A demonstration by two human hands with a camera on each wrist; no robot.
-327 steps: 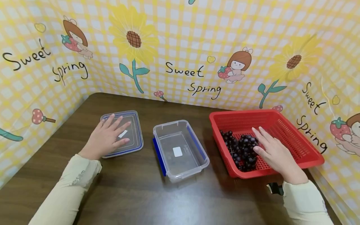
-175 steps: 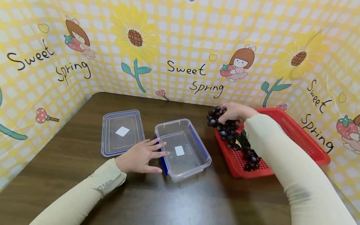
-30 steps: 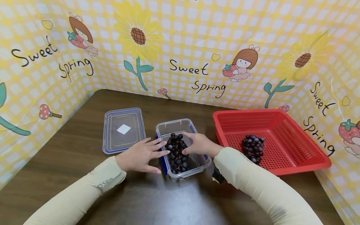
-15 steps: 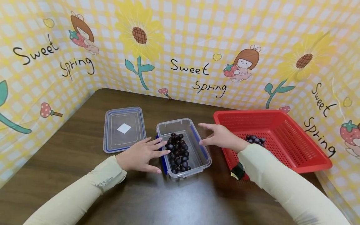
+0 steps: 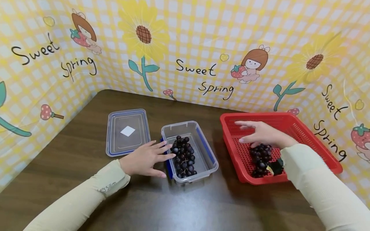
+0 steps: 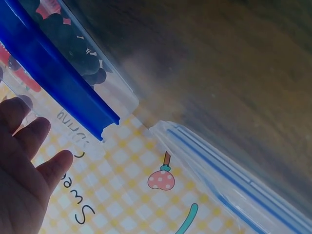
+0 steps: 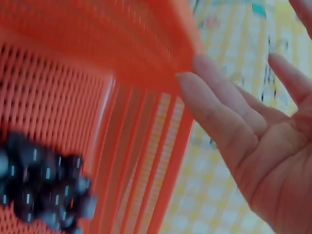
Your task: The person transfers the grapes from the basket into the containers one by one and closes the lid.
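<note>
A bunch of dark grapes [image 5: 184, 158] lies along the left side of the clear plastic container [image 5: 202, 160]. My left hand [image 5: 145, 159] rests with spread fingers on that container's left rim, beside its blue side clip [image 6: 53, 68]. Above the red basket [image 5: 240, 171] hovers my right hand [image 5: 264, 134], its fingers apart and holding nothing. Below it a second bunch of grapes [image 5: 261, 158] lies on the basket floor, partly covered by the hand and wrist. In the right wrist view those grapes [image 7: 44, 185] are apart from the fingers.
Left of the container, a clear lid [image 5: 127, 133] with a blue seal and a white label lies flat on the brown wooden table [image 5: 162, 208]. A yellow checked cloth [image 5: 196, 32] stands behind and at both sides.
One bunch of grapes has gone from the basket into the container. My right hand has since let go and moved right, back over the basket. The left hand went from the lid to the container.
</note>
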